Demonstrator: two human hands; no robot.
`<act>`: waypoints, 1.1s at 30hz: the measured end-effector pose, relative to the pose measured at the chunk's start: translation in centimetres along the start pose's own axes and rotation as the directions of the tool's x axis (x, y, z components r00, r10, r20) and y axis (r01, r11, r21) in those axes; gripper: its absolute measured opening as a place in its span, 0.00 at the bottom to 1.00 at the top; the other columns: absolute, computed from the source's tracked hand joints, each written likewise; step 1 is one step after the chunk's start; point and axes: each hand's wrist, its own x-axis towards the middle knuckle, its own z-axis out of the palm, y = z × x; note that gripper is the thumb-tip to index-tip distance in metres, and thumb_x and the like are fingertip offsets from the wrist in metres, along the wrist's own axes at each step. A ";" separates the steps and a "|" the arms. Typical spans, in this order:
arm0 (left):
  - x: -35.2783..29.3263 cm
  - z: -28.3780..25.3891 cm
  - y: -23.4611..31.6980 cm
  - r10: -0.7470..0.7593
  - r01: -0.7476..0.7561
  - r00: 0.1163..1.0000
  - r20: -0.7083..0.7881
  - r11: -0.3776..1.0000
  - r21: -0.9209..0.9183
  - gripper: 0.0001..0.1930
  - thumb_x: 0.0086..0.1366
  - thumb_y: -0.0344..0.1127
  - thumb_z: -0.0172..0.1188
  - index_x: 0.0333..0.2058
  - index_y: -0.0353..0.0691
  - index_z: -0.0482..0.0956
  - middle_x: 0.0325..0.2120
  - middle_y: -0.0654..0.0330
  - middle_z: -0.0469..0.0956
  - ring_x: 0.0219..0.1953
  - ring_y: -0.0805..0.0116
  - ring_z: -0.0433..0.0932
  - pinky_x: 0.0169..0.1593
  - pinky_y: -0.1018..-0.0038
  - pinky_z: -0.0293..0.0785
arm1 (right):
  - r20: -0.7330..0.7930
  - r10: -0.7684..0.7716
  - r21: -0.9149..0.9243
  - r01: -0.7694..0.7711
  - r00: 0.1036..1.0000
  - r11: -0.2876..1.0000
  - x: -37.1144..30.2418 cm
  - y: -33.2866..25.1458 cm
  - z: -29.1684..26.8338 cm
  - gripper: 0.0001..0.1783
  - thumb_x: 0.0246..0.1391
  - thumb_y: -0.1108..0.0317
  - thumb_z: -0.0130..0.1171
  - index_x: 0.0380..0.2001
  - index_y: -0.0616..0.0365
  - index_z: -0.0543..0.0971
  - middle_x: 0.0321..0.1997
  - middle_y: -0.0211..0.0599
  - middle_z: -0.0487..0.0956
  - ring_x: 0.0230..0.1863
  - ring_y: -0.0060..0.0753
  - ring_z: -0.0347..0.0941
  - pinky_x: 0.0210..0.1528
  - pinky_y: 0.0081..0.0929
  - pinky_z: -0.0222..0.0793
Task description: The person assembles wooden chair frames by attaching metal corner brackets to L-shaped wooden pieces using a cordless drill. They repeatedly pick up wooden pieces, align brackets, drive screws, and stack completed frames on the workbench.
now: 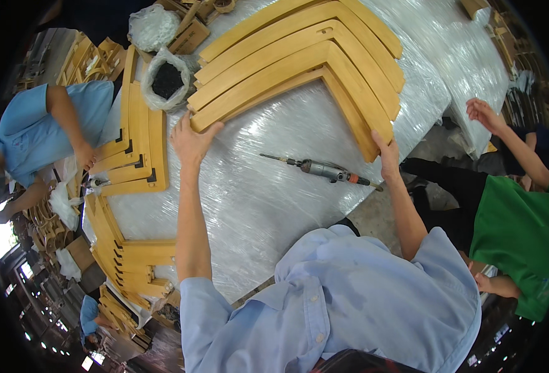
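Note:
A stack of angled, L-shaped light-wood frame pieces (299, 62) lies at the far side of the plastic-wrapped table (243, 230). My left hand (192, 138) grips the left end of the nearest wooden piece, thumb on the near side. At that piece's right end, my right hand (386, 156) has its fingers closed on the lower tip. Between my arms, a grey power screwdriver (330, 170) with a long bit and an orange band rests on the plastic wrap, touched by neither hand.
Beside the stack stand a plastic-lined container of dark small parts (167, 82) and a clear plastic bag (153, 28). More wooden frames (147, 149) with black brackets lie at left, where a person in blue (57, 124) works. A person in green (516, 236) stands at right.

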 end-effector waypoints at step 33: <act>1.5 4.3 -7.4 -0.239 0.651 0.742 0.626 0.033 -0.758 0.26 0.66 0.53 0.55 0.54 0.39 0.77 0.50 0.62 0.75 0.50 0.71 0.71 0.54 0.72 0.63 | 0.142 0.242 0.171 -0.265 0.960 0.949 2.3 2.9 -2.2 0.33 0.54 0.52 0.62 0.53 0.70 0.74 0.49 0.41 0.79 0.52 0.31 0.74 0.56 0.28 0.65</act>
